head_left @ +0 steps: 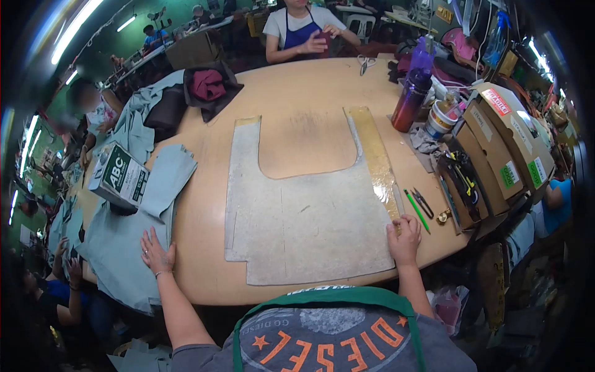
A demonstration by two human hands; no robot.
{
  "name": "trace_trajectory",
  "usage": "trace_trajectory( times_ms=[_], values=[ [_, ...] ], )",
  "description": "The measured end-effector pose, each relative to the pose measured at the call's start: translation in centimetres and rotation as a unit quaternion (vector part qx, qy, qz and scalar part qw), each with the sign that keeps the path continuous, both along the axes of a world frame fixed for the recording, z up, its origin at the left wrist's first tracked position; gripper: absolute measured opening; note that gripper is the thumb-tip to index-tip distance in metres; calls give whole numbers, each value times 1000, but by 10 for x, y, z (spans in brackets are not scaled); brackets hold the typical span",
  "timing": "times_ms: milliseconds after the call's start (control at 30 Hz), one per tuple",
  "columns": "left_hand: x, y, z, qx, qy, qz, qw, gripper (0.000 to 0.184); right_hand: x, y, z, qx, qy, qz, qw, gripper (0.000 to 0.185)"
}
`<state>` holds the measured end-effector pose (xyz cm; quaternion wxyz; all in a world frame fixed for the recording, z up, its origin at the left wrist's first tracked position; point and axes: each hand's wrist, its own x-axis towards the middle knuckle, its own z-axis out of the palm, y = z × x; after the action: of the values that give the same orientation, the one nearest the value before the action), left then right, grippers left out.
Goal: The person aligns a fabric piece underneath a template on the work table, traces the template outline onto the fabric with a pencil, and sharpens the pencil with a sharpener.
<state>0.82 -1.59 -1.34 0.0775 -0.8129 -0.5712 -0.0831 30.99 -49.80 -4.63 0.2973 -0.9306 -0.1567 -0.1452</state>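
Flat in front of me on the table lies a pale grey pattern board (310,211), U-shaped at its far side, with shiny yellow tape (379,167) down its right arm. My right hand (404,237) has its fingers curled at the board's right edge, near the taped strip. My left hand (157,253) rests with fingers spread on a stack of grey-green fabric pieces (121,248). A box marked ABC (121,175) sits on that stack. Just beyond my right hand lie a green pencil (417,211) and dark thread snips (423,203).
Dark and maroon cloth (207,90) lies at the far left. Cardboard boxes (496,142), a red-purple tumbler (411,102) and a white tub (441,119) line the right side. Scissors (365,64) lie at the far edge, near a person in a blue apron (297,31).
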Motion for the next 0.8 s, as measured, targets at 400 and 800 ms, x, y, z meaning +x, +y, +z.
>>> trace_trajectory(
  times_ms=[400, 800],
  values=[
    [-4, 3, -7, 28, -2, -27, 999, 79, 3, -2, -2, -11, -23, 10, 1000, 19],
    [-11, 7, -12, 38, -93, -47, 994, 68, 5, -1, -7, -18, -52, 50, 997, 16]
  ],
)
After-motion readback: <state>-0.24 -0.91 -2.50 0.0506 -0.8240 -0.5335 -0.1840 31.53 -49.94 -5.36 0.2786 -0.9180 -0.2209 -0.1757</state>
